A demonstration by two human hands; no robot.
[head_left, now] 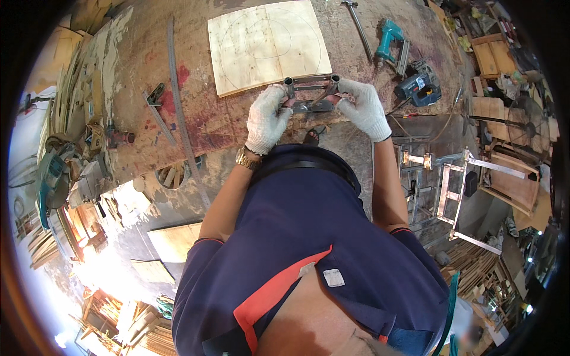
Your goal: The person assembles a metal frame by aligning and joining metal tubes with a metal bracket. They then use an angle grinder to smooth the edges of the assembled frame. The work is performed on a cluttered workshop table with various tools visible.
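Observation:
Both my hands wear white knit gloves with the fingertips showing bare. My left hand [267, 118] and my right hand [363, 110] are closed around opposite ends of a metal frame [312, 79]. It has a round, open tube end at each side, with flat bars running across between them. My fingers and the angle hide part of it, and its exact kind cannot be told. I hold it at the near edge of the workbench [208, 118]. Just beyond it lies a square plywood sheet [237, 50] with circles drawn in pencil.
Right of the plywood lie a hammer [360, 32], a teal nail gun [389, 38] and a jigsaw [420, 86]. A long steel ruler [177, 89] and a square [159, 115] lie left. A welded metal stand [454, 196] is at right, near a fan [522, 127].

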